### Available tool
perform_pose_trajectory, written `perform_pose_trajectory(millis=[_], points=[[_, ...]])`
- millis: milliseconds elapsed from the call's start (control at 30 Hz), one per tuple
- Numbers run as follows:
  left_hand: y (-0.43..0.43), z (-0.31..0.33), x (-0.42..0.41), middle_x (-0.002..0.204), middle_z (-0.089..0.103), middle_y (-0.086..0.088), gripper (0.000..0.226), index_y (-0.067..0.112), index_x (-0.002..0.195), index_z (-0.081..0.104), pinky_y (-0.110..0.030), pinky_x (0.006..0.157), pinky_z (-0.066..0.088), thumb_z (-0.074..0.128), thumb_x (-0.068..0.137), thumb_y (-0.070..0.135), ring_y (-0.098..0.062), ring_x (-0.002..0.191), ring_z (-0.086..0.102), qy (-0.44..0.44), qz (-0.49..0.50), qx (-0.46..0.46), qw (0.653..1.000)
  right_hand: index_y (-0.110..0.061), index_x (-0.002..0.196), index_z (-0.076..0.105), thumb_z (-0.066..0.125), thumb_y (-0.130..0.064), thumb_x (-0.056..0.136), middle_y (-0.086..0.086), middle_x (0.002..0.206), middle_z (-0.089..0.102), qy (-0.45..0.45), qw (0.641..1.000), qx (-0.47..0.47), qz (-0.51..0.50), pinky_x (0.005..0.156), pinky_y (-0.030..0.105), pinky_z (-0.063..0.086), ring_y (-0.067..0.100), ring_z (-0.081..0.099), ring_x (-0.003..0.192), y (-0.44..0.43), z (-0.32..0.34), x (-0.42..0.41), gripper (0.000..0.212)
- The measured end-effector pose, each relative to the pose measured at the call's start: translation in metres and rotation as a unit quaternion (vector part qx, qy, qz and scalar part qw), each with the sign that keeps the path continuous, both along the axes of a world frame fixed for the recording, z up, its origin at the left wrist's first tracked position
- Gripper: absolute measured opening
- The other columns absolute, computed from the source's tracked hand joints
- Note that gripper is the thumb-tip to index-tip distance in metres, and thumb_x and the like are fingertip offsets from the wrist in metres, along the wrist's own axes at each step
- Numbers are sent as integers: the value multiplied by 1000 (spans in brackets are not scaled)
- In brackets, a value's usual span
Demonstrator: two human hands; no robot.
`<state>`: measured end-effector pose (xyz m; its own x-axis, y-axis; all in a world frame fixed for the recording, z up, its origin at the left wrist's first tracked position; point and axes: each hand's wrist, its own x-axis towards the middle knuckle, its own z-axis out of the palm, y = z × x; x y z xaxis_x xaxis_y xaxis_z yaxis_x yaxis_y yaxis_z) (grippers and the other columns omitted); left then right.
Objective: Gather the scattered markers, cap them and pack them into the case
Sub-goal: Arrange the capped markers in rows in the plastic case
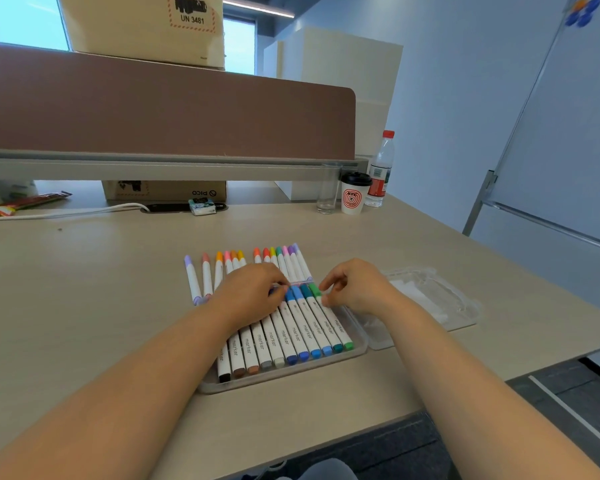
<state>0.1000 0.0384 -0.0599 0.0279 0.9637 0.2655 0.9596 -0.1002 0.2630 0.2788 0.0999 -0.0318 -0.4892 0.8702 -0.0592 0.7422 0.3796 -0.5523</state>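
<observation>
A clear plastic case point(359, 344) lies near the table's front edge with a row of capped white markers point(284, 337) in it, running from black on the left to green on the right. My left hand point(253, 294) rests palm down on the upper ends of the row, its fingertips touching the blue markers. At the right end of the row my right hand point(352, 287) pinches the top of the green marker point(340, 332) between thumb and fingers. Several loose capped markers lie on the table behind the case, a left group point(207, 275) and a right group point(284, 259).
The case's clear lid point(430, 299) lies open on the table to the right. At the back right stand a glass point(326, 195), a paper cup point(353, 194) and a water bottle point(380, 171). A brown divider point(167, 112), a cable and a cardboard box line the back.
</observation>
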Motion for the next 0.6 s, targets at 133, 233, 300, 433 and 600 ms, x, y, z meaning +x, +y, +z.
perform_pose_trajectory(millis=[133,233,300,433,600], points=[[3,-4,-11,122,59,1,29,20,118,61,-33,89,48,44,95,28,-16,108,55,-4,109,10,994,-16,106,68,60,-17,89,-1,109,66,28,998,63,5,87,23,46,7,55,93,8,-3,-30,19],[6,-10,-12,121,59,-2,31,17,114,62,-39,90,48,38,96,23,-18,106,55,-4,106,-37,994,-15,112,67,56,-17,92,1,117,65,12,995,94,15,93,25,43,11,58,104,17,-4,-55,23],[9,-12,-13,137,49,-1,35,19,125,57,-39,99,43,36,96,16,-19,121,47,-1,84,-58,995,-15,111,67,56,-18,92,1,114,65,-14,995,98,2,93,26,45,14,59,103,28,-8,-72,22],[8,-13,-14,150,32,8,49,29,138,43,-35,107,32,32,94,9,-15,137,30,0,58,-83,995,-10,101,67,65,-21,85,4,94,67,-81,992,90,-48,82,28,51,16,63,88,50,-20,-93,20],[7,-12,-13,141,45,5,47,27,133,49,-35,100,37,32,93,8,-18,127,42,-7,61,-80,995,-11,99,57,62,-26,86,2,77,52,-115,985,97,-83,68,26,42,18,54,78,52,-18,-100,20]])
